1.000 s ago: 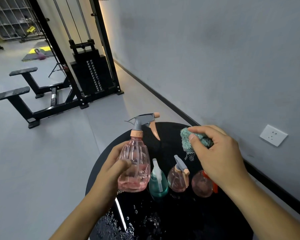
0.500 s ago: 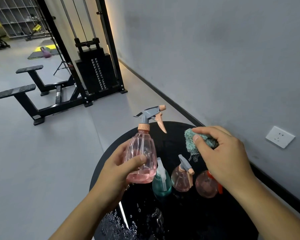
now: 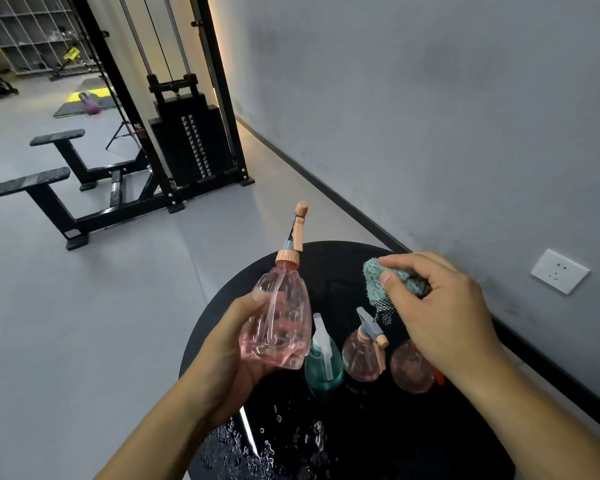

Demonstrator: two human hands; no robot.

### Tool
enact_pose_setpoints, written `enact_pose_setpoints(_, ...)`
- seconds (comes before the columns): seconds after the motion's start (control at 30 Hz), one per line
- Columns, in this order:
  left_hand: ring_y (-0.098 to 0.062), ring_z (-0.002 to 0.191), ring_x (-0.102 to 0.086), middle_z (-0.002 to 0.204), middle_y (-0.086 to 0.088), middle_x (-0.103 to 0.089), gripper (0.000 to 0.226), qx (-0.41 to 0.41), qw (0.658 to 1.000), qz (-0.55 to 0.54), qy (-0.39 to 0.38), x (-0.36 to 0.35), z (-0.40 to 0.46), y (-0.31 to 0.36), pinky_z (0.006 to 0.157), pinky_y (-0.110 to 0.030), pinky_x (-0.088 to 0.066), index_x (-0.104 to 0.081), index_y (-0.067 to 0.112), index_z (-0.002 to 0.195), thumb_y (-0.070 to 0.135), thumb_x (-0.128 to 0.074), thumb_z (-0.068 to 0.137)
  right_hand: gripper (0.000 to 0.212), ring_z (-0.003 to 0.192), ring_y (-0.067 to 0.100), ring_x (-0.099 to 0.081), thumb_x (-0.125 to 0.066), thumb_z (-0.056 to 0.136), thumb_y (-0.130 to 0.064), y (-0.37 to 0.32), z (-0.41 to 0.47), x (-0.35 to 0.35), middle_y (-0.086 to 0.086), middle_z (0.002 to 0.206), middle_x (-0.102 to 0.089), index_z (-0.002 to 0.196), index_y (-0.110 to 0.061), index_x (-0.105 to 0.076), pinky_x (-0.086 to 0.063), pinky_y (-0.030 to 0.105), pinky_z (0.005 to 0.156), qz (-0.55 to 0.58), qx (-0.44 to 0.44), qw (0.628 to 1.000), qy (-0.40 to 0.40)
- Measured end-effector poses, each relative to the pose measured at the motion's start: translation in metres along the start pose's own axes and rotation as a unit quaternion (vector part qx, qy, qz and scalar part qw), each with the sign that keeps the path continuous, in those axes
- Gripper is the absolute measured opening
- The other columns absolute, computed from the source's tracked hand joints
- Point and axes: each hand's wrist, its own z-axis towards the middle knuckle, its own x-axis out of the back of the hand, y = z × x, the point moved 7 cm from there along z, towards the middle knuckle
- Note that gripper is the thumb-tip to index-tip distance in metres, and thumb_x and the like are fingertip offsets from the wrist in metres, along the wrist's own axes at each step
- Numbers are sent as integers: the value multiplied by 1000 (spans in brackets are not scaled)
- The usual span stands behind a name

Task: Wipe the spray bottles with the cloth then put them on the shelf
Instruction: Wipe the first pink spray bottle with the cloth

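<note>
Your left hand [image 3: 232,355] grips the big pink spray bottle [image 3: 278,323] from below and behind, fingers curled round its lower body, thumb tip on the left side. The bottle is lifted off the round black table [image 3: 430,445] and tilted, neck leaning up and right, with its peach trigger head [image 3: 300,225] pointing away from you. Most of your fingers are hidden behind the bottle; only blurred shapes show through the plastic.

Your right hand [image 3: 440,313] pinches the bunched teal cloth [image 3: 378,282] between thumb and curled fingers. The cloth sits just right of the held bottle, not touching it. Part of it is buried in your grip, and a dark mesh edge hangs below.

Three more bottles stand in a row on the table: a teal spray bottle [image 3: 323,368] just beside the held one, a small pink spray bottle [image 3: 362,355] in the middle, and a third pink bottle [image 3: 411,370] whose top is hidden by your right hand, so only the body and a bit of red-orange show.

Water droplets [image 3: 257,452] are scattered on the near table edge. The table's bottom is cut off by the frame.

Behind are a black cable weight machine [image 3: 184,140], a grey wall with a white socket [image 3: 560,271], and a far shelving grid [image 3: 25,32], too small to make out.
</note>
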Motion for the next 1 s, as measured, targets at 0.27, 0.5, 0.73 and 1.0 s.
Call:
enact_pose_setpoints(0.27,-32,93,-78,113,-23,-78,40,1,999,47,-1,-3,0,2,73,-41,-65,-80,9,112,29,-80,78,16,102,-9,-62,-72,95,-18,0,0,0,-21,105,-69,103,-30,-78,-41,-2,78,-6,0,1000,-1)
enact_pose_setpoints(0.5,-25,81,-73,104,-17,-75,52,13,1000,20,3,-7,-3,1,67,-37,-63,-71,8,124,42,-68,86,16,101,-12,-61,-72,95,-17,-1,0,0,-22,105,-69,104,-29,-79,-40,-4,78,-8,1,1000,-1)
enact_pose_setpoints(0.73,-28,88,-76,107,-17,-77,59,23,998,28,-50,-10,-4,-2,73,-40,-63,-82,16,111,59,-83,71,16,100,-12,-61,-72,95,-16,-1,0,0,-21,104,-69,103,-28,-79,-40,-3,78,-3,-1,1000,-1)
enact_pose_setpoints(1.0,-32,90,-78,108,-24,-76,60,45,995,34,-81,-11,-3,-9,74,-47,-66,-80,4,110,34,-90,59,15,100,-8,-62,-72,95,-17,-1,1,2,-19,105,-70,103,-29,-78,-41,-2,78,-4,-3,1000,6)
